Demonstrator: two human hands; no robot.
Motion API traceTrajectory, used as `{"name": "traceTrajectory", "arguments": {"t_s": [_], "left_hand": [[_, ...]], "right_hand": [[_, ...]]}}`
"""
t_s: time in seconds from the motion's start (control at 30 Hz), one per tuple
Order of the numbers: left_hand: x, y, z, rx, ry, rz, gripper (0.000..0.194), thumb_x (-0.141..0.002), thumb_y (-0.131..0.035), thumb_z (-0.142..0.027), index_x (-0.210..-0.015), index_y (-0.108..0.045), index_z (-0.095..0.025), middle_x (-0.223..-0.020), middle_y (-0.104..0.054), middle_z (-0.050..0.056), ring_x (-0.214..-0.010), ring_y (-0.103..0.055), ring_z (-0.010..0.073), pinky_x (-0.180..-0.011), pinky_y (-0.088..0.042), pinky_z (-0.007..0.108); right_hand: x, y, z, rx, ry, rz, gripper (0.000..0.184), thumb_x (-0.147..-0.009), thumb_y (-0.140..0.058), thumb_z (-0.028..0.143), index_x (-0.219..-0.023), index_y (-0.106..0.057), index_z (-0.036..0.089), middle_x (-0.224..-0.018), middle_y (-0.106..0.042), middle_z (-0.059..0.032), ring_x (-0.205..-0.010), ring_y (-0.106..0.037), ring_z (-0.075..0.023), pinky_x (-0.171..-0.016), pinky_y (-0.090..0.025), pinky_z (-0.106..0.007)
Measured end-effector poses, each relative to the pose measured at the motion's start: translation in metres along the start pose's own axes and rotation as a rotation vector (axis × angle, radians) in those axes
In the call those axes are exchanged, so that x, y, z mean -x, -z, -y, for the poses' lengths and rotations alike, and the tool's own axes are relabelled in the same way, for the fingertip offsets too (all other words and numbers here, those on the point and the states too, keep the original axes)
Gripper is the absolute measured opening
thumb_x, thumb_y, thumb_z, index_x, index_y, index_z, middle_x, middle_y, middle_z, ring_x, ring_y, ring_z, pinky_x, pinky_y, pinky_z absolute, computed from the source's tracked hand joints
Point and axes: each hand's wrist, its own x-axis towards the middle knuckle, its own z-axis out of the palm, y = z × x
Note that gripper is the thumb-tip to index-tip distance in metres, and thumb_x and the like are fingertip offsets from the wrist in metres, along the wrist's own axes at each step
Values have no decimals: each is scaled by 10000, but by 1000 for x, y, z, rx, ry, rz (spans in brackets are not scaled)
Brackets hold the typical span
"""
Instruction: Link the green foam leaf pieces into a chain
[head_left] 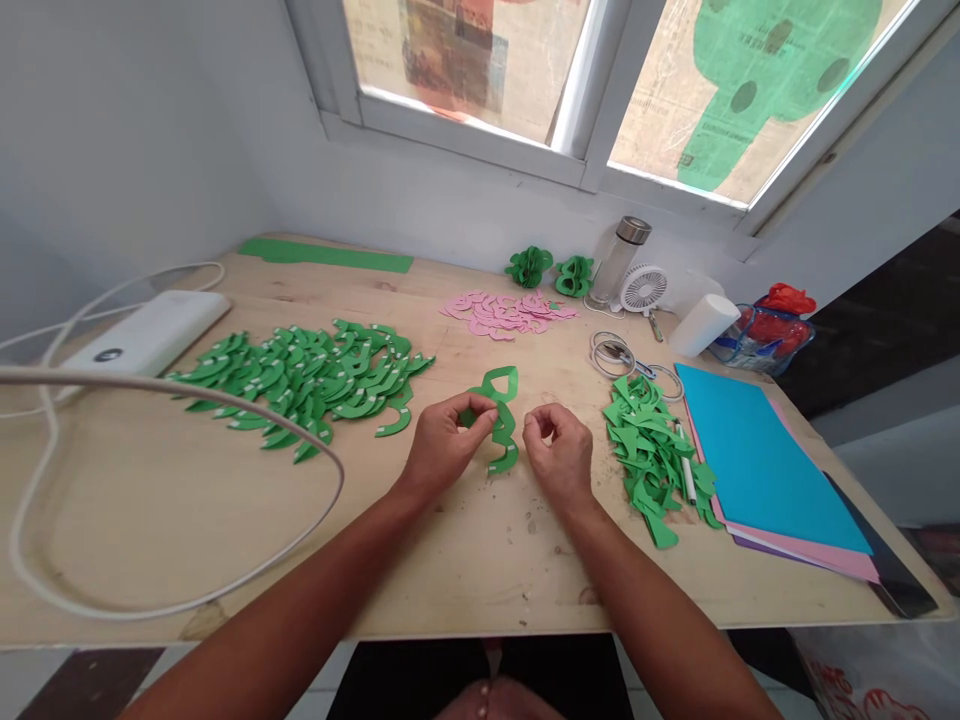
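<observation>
Short linked chain of curved green paper pieces (506, 430): in front of the body, mid-width on the pale wooden surface (465, 560); shows a white tab near its lower end; cannot tell how much rests on the wood
Left hand (446, 440): pinches chain between thumb and forefinger, fingers closed on the paper
Right hand (561, 450): just beside chain, not touching; fingertips drawn together; cannot tell of any tiny bit between them
Done, by the look: two ruffled green paper balls (529, 267) at the back by the wall; a few pieces joined in the chain, so probably early on this one
Remaining, judged: big pile of curved green paper strips with white tabs (330, 375), plus one curved strip (395, 424) at its near edge; flat heap of pink paper cutouts (510, 315), loose
Right side: jagged green paper offcuts (652, 450) with a white pen (686, 465) on top; rolls of tape (611, 355); blue-topped stack of coloured sheets (772, 455)
Back right: clear bottle with metal cap (621, 255), small white fan (643, 288), white cylinder (705, 325)
In the way: pale looping cable (75, 377) across near left, partly in front of the strip pile; nothing between hands and chain
</observation>
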Motion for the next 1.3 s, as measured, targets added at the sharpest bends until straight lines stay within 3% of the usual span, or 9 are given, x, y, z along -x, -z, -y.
{"name": "traceTrajectory", "arguments": {"t_s": [0.1, 0.27, 0.5, 0.7, 0.87, 0.97, 1.17, 1.3], "left_hand": [[-2, 1, 1, 78, 60, -13, 166, -691, -612, -326, -702, -647, -164, -659, -639, 17, -576, -558, 138, -536, -446, 240], [-6, 4, 1, 203, 142, -39, 191, -652, -646, -342, -684, -646, -154, -655, -635, 23, -581, -556, 136, -546, -444, 238], [-7, 5, 1, 238, 157, -74, 203, -639, -662, -345, -692, -654, -150, -667, -644, 23, -595, -565, 137, -576, -462, 245], [-7, 4, -3, 281, 184, 31, 264, -676, -634, -395, -754, -679, -147, -764, -681, 46, -678, -610, 171, -617, -506, 272], [-3, 0, -1, 202, 142, 172, 198, -673, -639, -348, -716, -668, -156, -644, -653, 13, -589, -589, 156, -554, -476, 256], [-1, -2, 3, 191, 124, 159, 179, -677, -632, -332, -715, -658, -159, -627, -639, 3, -565, -573, 145, -539, -455, 248], [-4, 0, 3, 152, 136, 16, 180, -653, -645, -336, -670, -629, -157, -606, -607, -10, -559, -550, 134, -548, -427, 240], [-4, 0, -5, 288, 216, 92, 205, -641, -659, -350, -670, -605, -154, -617, -616, -2, -582, -564, 140, -563, -434, 241]], "right_hand": [[-2, 1, -2, -26, -77, 18, 134, -747, -510, 234, -629, -559, 195, -562, -518, 20, -532, -449, -123, -545, -353, -249], [-2, 1, 1, -137, -32, 76, 157, -741, -476, 192, -762, -632, 184, -713, -611, -20, -612, -509, -135, -586, -392, -253], [2, -7, 2, -382, -187, 346, 167, -741, -546, 302, -679, -636, 176, -606, -582, 2, -533, -480, -117, -505, -370, -230], [0, -9, 1, -593, -320, 272, 164, -718, -562, 302, -636, -606, 167, -577, -552, 11, -534, -460, -108, -496, -352, -216], [0, -10, -1, -702, -370, 246, 157, -704, -583, 311, -647, -601, 166, -584, -550, 11, -535, -456, -108, -511, -357, -221], [0, -11, -2, -713, -367, 244, 154, -705, -583, 306, -645, -600, 165, -580, -538, 18, -534, -449, -103, -521, -356, -222], [-1, -9, 1, -659, -403, 273, 168, -698, -593, 318, -655, -603, 157, -556, -515, 30, -496, -411, -89, -488, -316, -215], [-1, -9, 1, -683, -411, 279, 169, -697, -597, 319, -646, -596, 158, -551, -509, 35, -490, -407, -85, -485, -308, -214]]}}
